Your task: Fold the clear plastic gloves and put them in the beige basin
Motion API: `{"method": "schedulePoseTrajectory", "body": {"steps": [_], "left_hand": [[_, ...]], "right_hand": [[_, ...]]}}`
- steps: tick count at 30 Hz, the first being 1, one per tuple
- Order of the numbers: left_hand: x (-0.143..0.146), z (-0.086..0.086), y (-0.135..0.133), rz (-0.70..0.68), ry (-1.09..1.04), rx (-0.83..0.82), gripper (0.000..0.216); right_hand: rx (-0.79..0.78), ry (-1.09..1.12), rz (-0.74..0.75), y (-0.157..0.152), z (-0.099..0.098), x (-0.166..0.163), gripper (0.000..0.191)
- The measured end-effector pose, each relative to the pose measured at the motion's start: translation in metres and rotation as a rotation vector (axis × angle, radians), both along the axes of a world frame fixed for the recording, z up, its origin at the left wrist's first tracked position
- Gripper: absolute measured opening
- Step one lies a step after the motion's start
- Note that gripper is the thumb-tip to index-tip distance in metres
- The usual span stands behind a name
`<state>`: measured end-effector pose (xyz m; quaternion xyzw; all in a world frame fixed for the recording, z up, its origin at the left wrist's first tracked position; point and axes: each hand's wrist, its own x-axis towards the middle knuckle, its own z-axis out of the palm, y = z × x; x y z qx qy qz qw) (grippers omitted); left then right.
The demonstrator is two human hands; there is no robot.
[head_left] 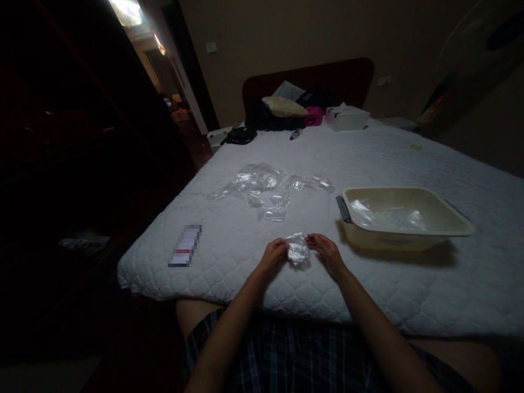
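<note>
Both my hands meet over the near part of a white quilted bed. My left hand and my right hand each pinch a side of one small crumpled clear plastic bag, held just above the quilt. Farther out on the bed lies a loose heap of several more clear plastic bags. To the right of my hands stands a cream plastic basin with clear plastic lying inside it.
A small flat packet lies near the bed's left edge. At the headboard sit a pillow, dark and pink clothes, a white box and a black pouch. Dark floor and furniture are on the left.
</note>
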<state>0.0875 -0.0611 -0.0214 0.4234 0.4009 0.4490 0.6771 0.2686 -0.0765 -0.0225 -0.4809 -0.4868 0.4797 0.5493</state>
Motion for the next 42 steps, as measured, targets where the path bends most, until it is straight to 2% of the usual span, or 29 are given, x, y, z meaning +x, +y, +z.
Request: {"method": "schedulePoseTrajectory", "body": {"steps": [3,7,12,25,30,33,35,39,42], "left_hand": [[0.002,0.002,0.0,0.002,-0.047,-0.054,0.026],[0.0,0.003,-0.003,-0.038,-0.095,-0.045,0.031],[-0.001,0.0,-0.003,-0.044,-0.095,-0.037,0.032],[0.003,0.004,-0.004,-0.032,-0.054,-0.049,0.031],[0.0,0.002,-0.004,-0.091,-0.069,-0.021,0.034],[0.0,0.001,-0.004,-0.073,-0.052,-0.021,0.036],[0.001,0.001,-0.004,-0.065,-0.043,-0.019,0.036],[0.001,0.004,-0.006,-0.045,-0.022,-0.012,0.033],[0.001,0.005,-0.007,-0.046,-0.014,0.003,0.03]], "right_hand": [[-0.063,0.01,0.022,-0.001,0.002,-0.003,0.04],[-0.119,0.02,0.077,0.0,0.004,-0.007,0.043],[-0.099,-0.056,0.133,0.0,0.004,-0.01,0.038],[-0.081,-0.071,0.022,-0.004,0.003,-0.011,0.036],[-0.041,-0.028,-0.033,-0.003,0.01,-0.009,0.034],[-0.027,-0.03,-0.053,-0.004,0.023,-0.002,0.035],[-0.027,-0.064,-0.046,-0.008,0.039,0.009,0.034],[0.055,-0.171,-0.074,-0.018,0.086,0.048,0.031],[0.141,-0.266,-0.179,-0.018,0.124,0.095,0.03]]}}
